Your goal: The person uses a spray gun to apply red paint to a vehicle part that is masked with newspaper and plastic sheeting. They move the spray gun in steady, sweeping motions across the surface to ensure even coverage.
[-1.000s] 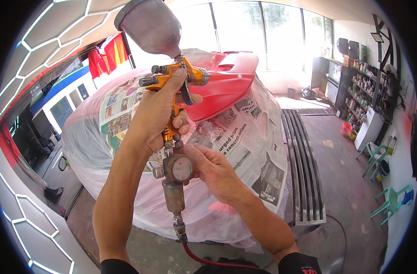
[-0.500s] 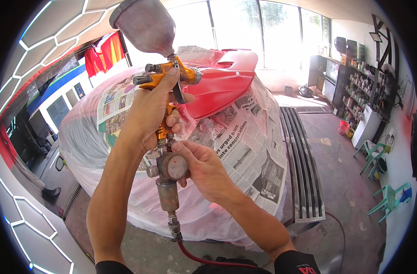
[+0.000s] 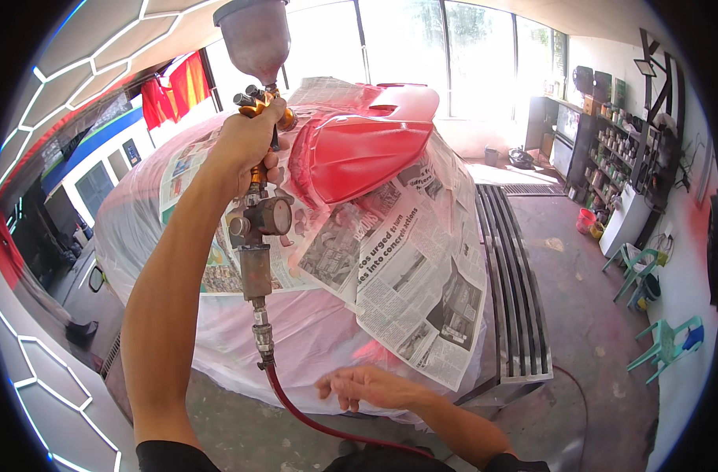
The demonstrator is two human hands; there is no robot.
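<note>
I grip an orange spray gun [image 3: 258, 178] upright in my left hand [image 3: 245, 145], with a dull metal cup [image 3: 254, 35] on top. Beneath its handle hang a regulator with a round gauge [image 3: 277, 216], a metal filter cylinder [image 3: 256, 271] and a red hose [image 3: 304, 413]. My right hand [image 3: 363, 386] is low beside the hose, fingers apart and loosely curved, holding nothing. Behind the gun, a glossy red panel [image 3: 367, 157] rests on a bulky shape covered in newspaper [image 3: 418, 291] and pinkish plastic sheeting [image 3: 296, 330].
A slatted metal piece [image 3: 516, 291] lies along the covered shape's right. Green chairs [image 3: 658, 346], red buckets [image 3: 585, 220] and shelves of cans [image 3: 610, 157] line the right wall. A drain grate [image 3: 532, 189] crosses the floor. Hexagonal lights [image 3: 52, 370] cover the left wall; tall windows [image 3: 406, 47] stand behind.
My right hand has let go of the regulator and dropped down and slightly right toward the hose. My left hand has tilted the gun and shifted slightly, turning its nozzle away from me.
</note>
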